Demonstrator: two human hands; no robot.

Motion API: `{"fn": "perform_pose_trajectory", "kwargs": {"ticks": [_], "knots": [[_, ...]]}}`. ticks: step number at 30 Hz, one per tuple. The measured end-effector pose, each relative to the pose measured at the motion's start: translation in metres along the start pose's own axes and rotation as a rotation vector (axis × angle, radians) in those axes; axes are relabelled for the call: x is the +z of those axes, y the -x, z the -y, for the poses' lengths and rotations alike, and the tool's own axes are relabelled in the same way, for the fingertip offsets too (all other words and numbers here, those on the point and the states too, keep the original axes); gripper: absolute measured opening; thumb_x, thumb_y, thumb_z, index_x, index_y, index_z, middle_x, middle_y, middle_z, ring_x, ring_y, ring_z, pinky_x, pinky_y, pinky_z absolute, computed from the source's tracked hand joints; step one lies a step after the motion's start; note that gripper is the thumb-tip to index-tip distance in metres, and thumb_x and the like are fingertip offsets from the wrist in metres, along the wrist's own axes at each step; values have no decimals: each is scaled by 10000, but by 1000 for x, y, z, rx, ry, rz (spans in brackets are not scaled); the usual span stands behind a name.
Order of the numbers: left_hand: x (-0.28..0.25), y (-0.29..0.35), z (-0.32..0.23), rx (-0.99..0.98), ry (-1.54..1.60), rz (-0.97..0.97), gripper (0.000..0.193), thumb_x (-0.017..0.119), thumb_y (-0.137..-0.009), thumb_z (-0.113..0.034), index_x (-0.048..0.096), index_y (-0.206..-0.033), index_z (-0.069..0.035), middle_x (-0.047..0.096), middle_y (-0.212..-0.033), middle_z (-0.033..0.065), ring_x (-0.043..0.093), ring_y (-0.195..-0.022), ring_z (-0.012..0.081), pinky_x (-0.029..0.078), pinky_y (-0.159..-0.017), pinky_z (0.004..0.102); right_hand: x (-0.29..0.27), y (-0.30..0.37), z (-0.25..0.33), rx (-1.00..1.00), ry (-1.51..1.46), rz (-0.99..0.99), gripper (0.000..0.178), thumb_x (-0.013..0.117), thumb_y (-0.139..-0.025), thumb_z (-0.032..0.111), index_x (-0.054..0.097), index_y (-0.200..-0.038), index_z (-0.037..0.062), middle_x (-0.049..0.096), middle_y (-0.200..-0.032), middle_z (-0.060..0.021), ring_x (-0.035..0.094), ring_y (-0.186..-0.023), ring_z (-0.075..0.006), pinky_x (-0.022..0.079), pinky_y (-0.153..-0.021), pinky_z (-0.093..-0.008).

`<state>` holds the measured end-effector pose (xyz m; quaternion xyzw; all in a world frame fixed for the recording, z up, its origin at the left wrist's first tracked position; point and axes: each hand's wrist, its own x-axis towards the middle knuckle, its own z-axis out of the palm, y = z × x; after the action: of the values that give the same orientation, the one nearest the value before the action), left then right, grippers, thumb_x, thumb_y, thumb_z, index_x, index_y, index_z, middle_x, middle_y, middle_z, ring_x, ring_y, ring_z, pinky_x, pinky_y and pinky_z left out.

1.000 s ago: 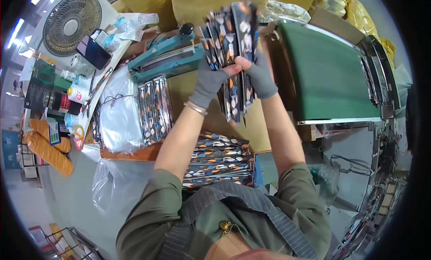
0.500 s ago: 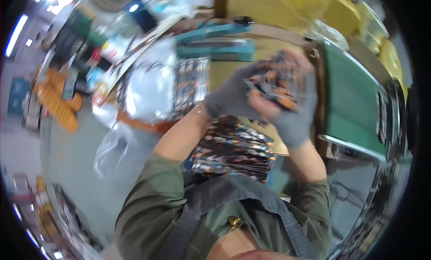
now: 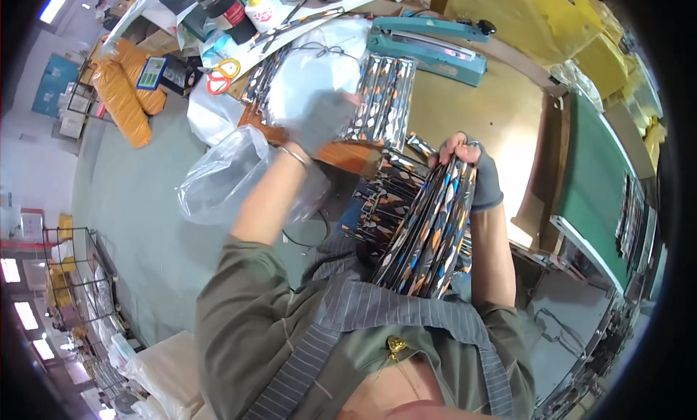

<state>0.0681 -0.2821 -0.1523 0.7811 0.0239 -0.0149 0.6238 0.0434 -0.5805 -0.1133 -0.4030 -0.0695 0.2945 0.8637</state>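
My right hand (image 3: pixel 468 158), in a grey fingerless glove, is closed round the far end of a bundle of long narrow strips (image 3: pixel 428 231), black with orange, white and blue patches. The bundle slants toward my body. Beneath and left of it lies a pile of similar strips (image 3: pixel 381 202), partly hidden. My left hand (image 3: pixel 323 122), gloved alike, is over the near edge of a stack of clear plastic bags (image 3: pixel 312 79); motion smears its fingers. Right of that hand lies a row of patterned strips in clear wrapping (image 3: pixel 385 97).
A teal bag sealer (image 3: pixel 428 50) stands at the back of the tan worktop (image 3: pixel 501 122). Orange-handled scissors (image 3: pixel 223 77) and a dark flask (image 3: pixel 225 13) are at the far left. A loose clear bag (image 3: pixel 225 177) hangs near my left forearm. To the right is a green board (image 3: pixel 599 180).
Both hands were together around strips over the worktop. My left hand has let go and moved left to the plastic bags. My right hand now holds the bundle closer to my body.
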Motion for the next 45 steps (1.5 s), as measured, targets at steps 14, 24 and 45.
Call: {"fn": "perform_pose_trajectory", "kwargs": {"ticks": [14, 24, 45], "knots": [[14, 21, -67, 425, 113, -281, 161, 511, -916, -152, 595, -882, -18, 611, -777, 52, 580, -722, 115, 451, -671, 263, 17, -11, 1, 109, 133, 35, 764, 604, -757, 269, 297, -1378, -55, 596, -760, -83, 621, -795, -272, 508, -705, -346], [77, 23, -82, 110, 780, -147, 250, 487, -950, -217, 580, -819, -25, 510, -670, -20, 492, -577, 61, 382, -504, 231, -6, 28, 4, -79, 8, -107, 413, 593, -734, 212, 550, -1064, -32, 592, -745, -102, 628, -782, -287, 516, -736, -367], [134, 124, -133, 433, -181, 145, 242, 690, -782, -226, 534, -725, -49, 493, -554, 93, 462, -469, 210, 379, -480, 344, 9, 99, 12, -188, 1553, -664, 355, 607, -824, 395, 622, -945, 62, 635, -726, -136, 561, -547, -322, 451, -531, -398]]}}
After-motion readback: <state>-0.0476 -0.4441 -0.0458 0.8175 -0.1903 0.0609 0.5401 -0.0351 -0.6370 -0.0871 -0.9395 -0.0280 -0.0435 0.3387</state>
